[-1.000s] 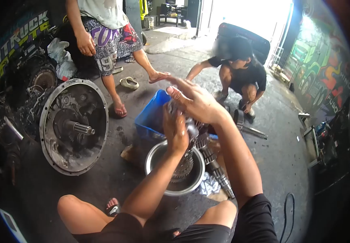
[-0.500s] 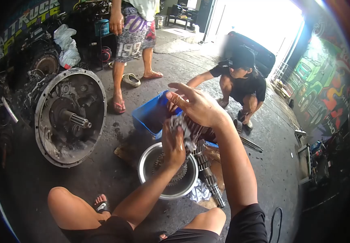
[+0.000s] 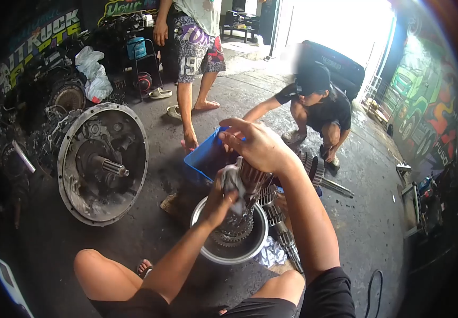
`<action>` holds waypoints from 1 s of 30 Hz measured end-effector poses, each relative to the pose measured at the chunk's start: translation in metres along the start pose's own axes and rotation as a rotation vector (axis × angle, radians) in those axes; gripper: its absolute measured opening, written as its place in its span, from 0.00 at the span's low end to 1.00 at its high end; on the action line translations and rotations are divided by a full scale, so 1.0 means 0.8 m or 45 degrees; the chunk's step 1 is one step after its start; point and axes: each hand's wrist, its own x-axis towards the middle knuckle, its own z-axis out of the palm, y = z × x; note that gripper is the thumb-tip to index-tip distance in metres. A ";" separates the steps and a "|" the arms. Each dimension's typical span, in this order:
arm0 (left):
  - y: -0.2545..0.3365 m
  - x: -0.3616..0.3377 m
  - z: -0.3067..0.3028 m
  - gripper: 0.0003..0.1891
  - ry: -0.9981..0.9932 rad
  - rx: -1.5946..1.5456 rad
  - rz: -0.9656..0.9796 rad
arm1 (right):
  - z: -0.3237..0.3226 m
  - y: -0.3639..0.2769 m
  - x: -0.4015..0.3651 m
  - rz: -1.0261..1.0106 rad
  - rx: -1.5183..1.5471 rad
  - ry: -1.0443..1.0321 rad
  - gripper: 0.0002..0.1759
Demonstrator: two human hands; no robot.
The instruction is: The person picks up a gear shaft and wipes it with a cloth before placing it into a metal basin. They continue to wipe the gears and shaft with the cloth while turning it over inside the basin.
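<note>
The left hand (image 3: 219, 202) had its fingers closed on a grey rag (image 3: 232, 185), against the toothed shaft (image 3: 254, 177), which was upright above the metal basin (image 3: 229, 261). The right hand (image 3: 265, 147) was at the shaft's top with bent fingers, but I could not tell their grip. Inside the basin's rim was a gear (image 3: 232, 236). Just beside its right edge a second shaft (image 3: 283, 233) lay. Leftward, open floor (image 3: 160, 175) reached the round housing (image 3: 94, 188). Beyond the far rim was a blue crate (image 3: 201, 160), near a crouching person (image 3: 330, 108).
</note>
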 end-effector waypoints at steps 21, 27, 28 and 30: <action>0.022 0.016 0.013 0.34 -0.067 0.412 -0.244 | 0.005 -0.010 0.001 0.004 -0.147 -0.118 0.26; 0.033 0.023 0.001 0.29 -0.074 0.534 -0.181 | 0.013 -0.008 0.000 -0.051 -0.263 -0.007 0.27; 0.034 0.038 -0.017 0.29 -0.356 0.392 -0.239 | 0.010 -0.009 -0.001 -0.043 -0.213 -0.019 0.28; 0.039 0.071 -0.043 0.30 -0.538 0.236 -0.447 | 0.010 -0.008 -0.001 -0.033 -0.169 -0.031 0.28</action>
